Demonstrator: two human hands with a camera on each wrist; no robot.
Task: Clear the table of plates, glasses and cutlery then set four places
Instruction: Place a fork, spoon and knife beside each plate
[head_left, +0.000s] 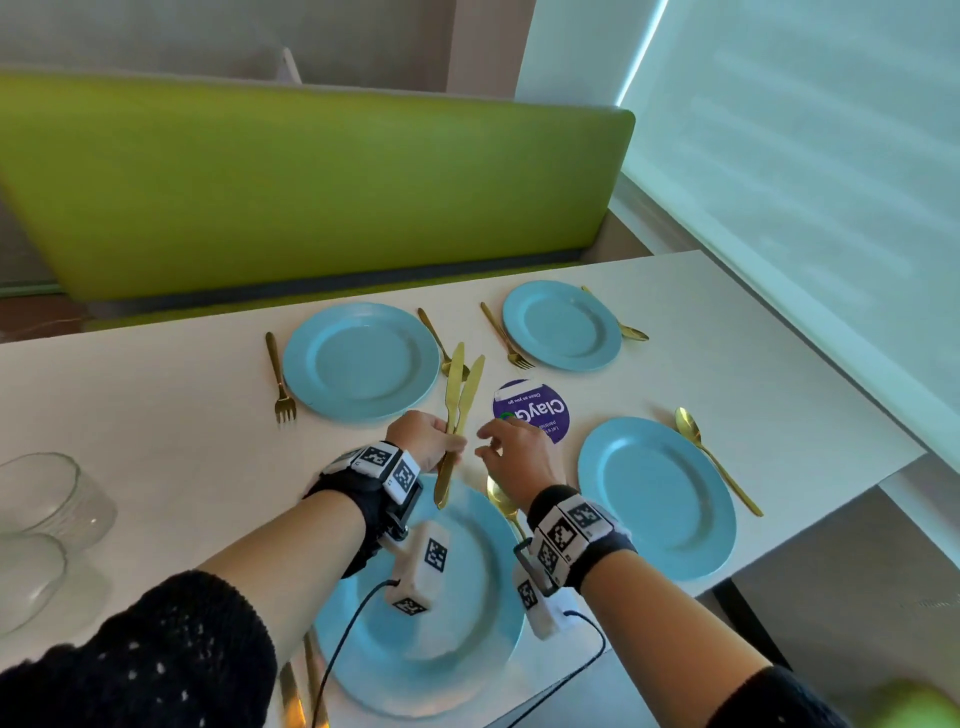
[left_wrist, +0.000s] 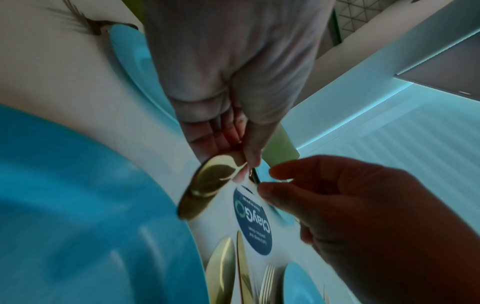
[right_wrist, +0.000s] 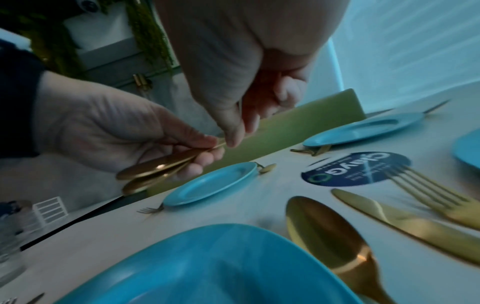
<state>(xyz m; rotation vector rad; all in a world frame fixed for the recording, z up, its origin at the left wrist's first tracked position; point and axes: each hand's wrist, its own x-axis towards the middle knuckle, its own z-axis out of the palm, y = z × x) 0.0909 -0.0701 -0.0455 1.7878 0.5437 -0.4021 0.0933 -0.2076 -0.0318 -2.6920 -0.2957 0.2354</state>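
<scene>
Setting seems almost done, since four blue plates (head_left: 361, 361) with forks and spoons lie on the table (head_left: 156, 415), while the left hand (head_left: 423, 439) holds two gold knives (head_left: 460, 400) and the right hand (head_left: 514, 452), loosely curled, reaches for one.

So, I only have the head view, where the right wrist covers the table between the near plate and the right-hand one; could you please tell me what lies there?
Observer: The right wrist view shows a gold knife and a fork lying on the table beside the spoon.
Operator: Thank you. Is the right hand on the two knives that the left hand holds?
Observer: Its thumb seems to touch them just past the left fingers; whether it grips them, I cannot tell.
</scene>
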